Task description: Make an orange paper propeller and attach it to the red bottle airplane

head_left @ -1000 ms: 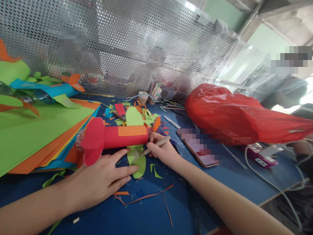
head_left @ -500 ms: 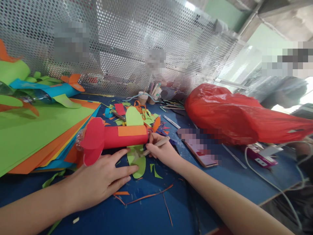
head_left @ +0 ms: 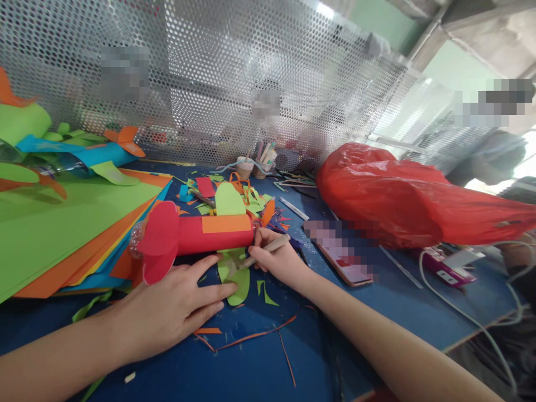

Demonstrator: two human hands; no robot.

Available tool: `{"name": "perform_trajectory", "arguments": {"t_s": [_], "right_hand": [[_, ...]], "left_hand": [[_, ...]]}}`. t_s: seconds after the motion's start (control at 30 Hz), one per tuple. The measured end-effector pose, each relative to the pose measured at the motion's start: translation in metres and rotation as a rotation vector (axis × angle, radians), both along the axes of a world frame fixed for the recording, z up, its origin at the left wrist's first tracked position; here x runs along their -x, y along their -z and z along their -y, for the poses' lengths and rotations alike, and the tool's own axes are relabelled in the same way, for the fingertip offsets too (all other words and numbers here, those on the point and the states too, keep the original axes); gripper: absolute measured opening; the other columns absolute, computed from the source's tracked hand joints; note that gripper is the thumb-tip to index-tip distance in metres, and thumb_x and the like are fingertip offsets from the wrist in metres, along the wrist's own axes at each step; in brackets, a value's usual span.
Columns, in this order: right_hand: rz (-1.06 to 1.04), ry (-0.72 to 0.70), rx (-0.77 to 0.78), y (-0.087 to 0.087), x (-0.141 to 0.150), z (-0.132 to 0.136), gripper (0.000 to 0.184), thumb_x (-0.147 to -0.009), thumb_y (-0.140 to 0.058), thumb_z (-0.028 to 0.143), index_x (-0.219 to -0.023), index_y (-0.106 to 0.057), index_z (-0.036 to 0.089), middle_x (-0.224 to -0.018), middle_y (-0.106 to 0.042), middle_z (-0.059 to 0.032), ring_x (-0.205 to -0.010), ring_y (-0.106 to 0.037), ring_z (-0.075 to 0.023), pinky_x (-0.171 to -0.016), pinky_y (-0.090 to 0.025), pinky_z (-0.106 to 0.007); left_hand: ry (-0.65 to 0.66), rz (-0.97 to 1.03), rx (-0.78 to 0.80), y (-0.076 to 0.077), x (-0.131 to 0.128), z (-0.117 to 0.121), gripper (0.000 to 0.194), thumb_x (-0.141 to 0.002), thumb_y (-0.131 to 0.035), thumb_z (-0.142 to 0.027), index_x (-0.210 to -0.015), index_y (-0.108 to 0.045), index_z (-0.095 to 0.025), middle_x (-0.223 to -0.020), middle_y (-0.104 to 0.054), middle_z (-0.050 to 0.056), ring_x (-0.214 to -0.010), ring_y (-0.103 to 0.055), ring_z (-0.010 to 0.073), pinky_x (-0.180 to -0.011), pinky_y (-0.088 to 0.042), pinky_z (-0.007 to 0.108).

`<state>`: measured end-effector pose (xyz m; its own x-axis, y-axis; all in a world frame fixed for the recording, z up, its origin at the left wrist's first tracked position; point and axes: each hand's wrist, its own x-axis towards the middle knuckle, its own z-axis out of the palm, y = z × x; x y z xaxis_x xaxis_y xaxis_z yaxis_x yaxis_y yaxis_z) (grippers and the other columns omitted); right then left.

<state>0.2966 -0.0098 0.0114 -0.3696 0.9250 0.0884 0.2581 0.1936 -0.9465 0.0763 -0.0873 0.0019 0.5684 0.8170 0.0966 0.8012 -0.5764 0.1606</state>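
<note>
A bottle wrapped in red paper lies on its side, with an orange strip along it and red paper fins at its left end. Green rounded paper wings stick out from it, one on the far side and one on the near side. My left hand lies with fingers spread, its fingertips on the near wing. Between the fingers of my right hand is a pale marker pen. Its tip meets the near wing, where a greyish star-like mark shows.
Coloured paper sheets and paper-covered bottles are at the left. Paper scraps and scissors lie behind the red bottle. A phone, a red plastic bag and a white cable are at the right. Perforated metal stands behind.
My right hand and the pen have shifted very slightly over the near wing. My left hand and the red bottle stay in place.
</note>
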Motion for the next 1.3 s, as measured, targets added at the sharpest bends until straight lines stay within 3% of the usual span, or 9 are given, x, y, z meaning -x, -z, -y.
{"name": "perform_trajectory", "arguments": {"t_s": [1.03,1.3], "right_hand": [[-0.031,0.004,0.028,-0.0017,-0.0002,-0.0013,0.017,-0.068,-0.054,0.015,-0.060,-0.041,0.022,-0.040,-0.043,0.0122,-0.034,-0.041,-0.0062,-0.040,-0.039,-0.017],[-0.040,-0.007,0.035,-0.0024,-0.0008,-0.0014,0.016,-0.067,-0.055,0.016,-0.060,-0.042,0.022,-0.040,-0.045,0.0112,-0.036,-0.043,-0.0062,-0.039,-0.034,-0.016]], "left_hand": [[0.002,-0.012,0.010,0.0025,0.0009,-0.0004,0.038,-0.100,-0.028,-0.046,-0.132,-0.045,-0.056,-0.148,-0.042,0.007,-0.109,-0.063,0.0334,-0.080,-0.056,0.055],[0.005,-0.022,0.024,0.0010,0.0000,-0.0021,0.038,-0.100,-0.027,-0.047,-0.132,-0.046,-0.055,-0.148,-0.041,0.007,-0.109,-0.063,0.0326,-0.082,-0.055,0.055]]}}
